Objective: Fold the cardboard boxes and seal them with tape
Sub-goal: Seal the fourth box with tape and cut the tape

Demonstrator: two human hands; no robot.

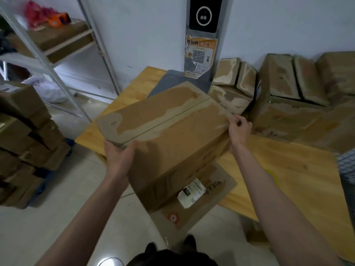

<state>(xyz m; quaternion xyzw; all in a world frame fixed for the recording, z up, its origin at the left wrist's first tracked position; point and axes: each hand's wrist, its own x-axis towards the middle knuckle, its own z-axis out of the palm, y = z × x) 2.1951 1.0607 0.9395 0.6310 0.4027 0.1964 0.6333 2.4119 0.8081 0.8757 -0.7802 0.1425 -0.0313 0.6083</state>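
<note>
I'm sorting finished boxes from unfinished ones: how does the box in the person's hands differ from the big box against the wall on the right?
The held cardboard box has its top flaps folded shut, meeting at a thin seam; the big box by the wall shows dark open gaps between its flaps. The held box is gripped at both ends by the left hand and right hand; the other rests untouched. Both are worn brown cardboard.

I see the left hand (pixel 120 156) gripping the near-left corner of the cardboard box (pixel 169 135) on the wooden table (pixel 288 166); the right hand (pixel 239 129) pinches its right edge, top flaps closed.
</note>
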